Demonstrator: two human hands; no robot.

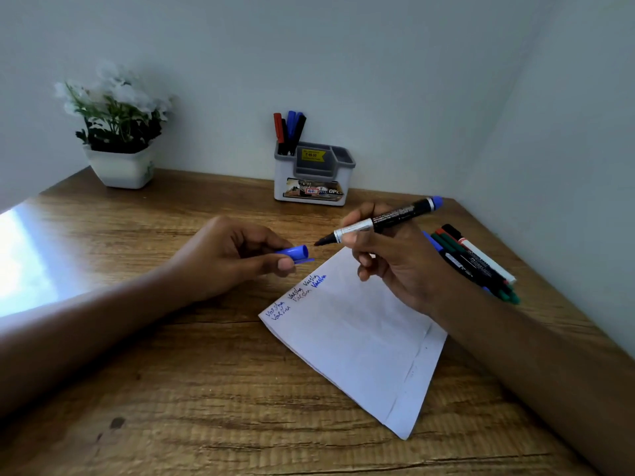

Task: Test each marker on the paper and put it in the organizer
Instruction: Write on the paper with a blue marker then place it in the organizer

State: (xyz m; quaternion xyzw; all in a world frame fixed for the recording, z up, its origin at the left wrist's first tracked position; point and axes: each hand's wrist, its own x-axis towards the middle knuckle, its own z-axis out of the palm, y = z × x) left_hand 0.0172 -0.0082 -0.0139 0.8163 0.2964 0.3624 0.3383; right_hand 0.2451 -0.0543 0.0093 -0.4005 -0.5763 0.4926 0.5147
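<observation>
While the right hand (395,262) is pinching the light, stiff marker (378,223) mid-barrel at frame centre, the left hand (233,259) is pinching its slippery cap (292,252) beside the tip.

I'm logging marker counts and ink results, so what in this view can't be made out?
- Pile of markers, head view: the right hand hides part, so no exact count.
- Markers in the organizer: lower halves hidden by its wall.
- Marker label: too small and blurred to read.
</observation>
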